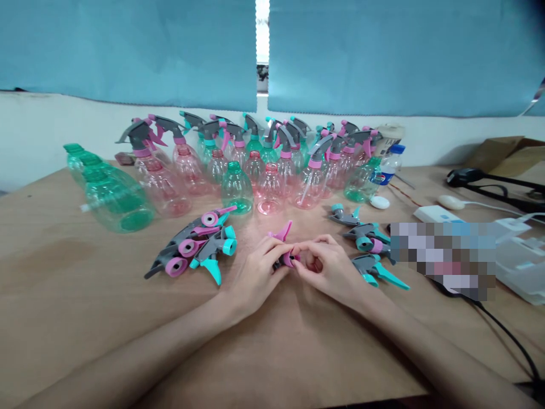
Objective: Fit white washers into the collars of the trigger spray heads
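My left hand (260, 270) is closed around a grey and pink spray trigger head (289, 259), whose pink lever sticks up above the fingers. The fingers of my right hand (327, 266) pinch at the pink collar of that same head; whether a small part sits between them is hidden. To the left lies a pile of loose spray heads (187, 247) with pink and turquoise collars. More loose spray heads (365, 244), mostly turquoise and grey, lie just right of my right hand.
Behind stand rows of pink and green spray bottles (269, 193), many with heads fitted. Green bottles without heads (119, 204) are at the left. A water bottle (390, 165), a white round object (380, 202), a blurred-out device (443, 255), cables and a clear plastic box (522, 255) occupy the right.
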Demonstrator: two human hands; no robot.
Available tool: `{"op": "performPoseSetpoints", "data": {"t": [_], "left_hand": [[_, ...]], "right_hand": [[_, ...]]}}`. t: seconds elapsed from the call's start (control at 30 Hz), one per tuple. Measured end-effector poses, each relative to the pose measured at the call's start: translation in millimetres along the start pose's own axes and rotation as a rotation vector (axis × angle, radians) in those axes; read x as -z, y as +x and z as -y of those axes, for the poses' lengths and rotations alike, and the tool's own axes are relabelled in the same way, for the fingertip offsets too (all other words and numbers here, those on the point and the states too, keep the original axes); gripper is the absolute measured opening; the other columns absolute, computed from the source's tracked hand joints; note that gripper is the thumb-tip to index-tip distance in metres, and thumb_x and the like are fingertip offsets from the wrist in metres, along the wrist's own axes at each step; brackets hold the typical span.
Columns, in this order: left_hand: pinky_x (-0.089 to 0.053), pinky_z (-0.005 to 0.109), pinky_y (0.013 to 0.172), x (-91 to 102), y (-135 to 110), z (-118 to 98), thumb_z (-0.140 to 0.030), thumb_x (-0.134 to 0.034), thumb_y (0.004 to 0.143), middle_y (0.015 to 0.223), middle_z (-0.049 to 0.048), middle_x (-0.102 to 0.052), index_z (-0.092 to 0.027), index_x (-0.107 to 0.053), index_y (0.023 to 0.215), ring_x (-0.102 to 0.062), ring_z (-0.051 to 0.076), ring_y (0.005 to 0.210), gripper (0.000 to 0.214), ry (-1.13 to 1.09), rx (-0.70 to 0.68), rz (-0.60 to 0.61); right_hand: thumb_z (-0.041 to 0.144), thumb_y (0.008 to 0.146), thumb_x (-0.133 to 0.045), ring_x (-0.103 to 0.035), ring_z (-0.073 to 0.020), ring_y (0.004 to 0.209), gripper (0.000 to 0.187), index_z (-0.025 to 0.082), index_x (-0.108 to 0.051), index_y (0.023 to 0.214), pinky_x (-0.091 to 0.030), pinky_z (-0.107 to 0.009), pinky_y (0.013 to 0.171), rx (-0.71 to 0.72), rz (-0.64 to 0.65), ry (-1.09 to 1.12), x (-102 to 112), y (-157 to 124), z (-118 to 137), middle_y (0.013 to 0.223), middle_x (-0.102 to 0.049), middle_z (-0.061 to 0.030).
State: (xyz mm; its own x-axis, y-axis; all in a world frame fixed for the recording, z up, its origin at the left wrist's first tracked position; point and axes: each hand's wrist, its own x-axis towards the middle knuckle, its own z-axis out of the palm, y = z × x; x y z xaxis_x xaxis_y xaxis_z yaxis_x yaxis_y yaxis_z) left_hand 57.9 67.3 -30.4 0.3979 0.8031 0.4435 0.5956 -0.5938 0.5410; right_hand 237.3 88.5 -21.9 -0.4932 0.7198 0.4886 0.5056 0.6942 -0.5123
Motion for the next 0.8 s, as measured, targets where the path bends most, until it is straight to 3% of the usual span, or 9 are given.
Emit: {"op": "performPoseSetpoints", "data": {"t": [0.4,0.63,0.8], "left_hand": [[-0.048,0.032,0.083,0.0,-1.0,-0.2,-0.01,-0.062,0.085,0.103,0.0024,-0.056,-0.023,-0.054,0.117,-0.055,0.018,0.095,0.036,0.025,0.022,-0.034],[-0.048,0.034,0.083,0.6,-1.6,3.4,-0.017,-0.061,0.087,0.103,0.0026,-0.056,-0.025,-0.055,0.116,-0.056,0.019,0.096,0.031,0.016,0.092,-0.073],[-0.048,0.034,0.084,0.8,-0.2,5.2,-0.017,-0.062,0.086,0.103,0.0024,-0.058,-0.026,-0.056,0.117,-0.057,0.019,0.095,0.033,-0.003,0.067,-0.052]], "right_hand": [[0.026,0.087,-0.054,-0.049,-0.0104,0.046,0.012,0.019,-0.061,0.079,-0.04,-0.033,0.076,-0.037,-0.012,-0.055,3.6,-1.5,2.9,0.048,-0.052,0.0074],[0.03,0.093,-0.047,-0.059,-0.0144,0.06,0.024,0.02,-0.068,0.09,-0.044,-0.031,0.071,-0.093,0.021,0.091,3.0,-3.2,6.8,0.068,-0.069,0.0005],[0.035,0.096,-0.039,-0.061,-0.0161,0.068,0.036,0.021,-0.071,0.089,-0.044,-0.028,0.068,-0.149,0.036,0.169,4.6,-4.6,11.0,0.065,-0.068,0.0002]]}}
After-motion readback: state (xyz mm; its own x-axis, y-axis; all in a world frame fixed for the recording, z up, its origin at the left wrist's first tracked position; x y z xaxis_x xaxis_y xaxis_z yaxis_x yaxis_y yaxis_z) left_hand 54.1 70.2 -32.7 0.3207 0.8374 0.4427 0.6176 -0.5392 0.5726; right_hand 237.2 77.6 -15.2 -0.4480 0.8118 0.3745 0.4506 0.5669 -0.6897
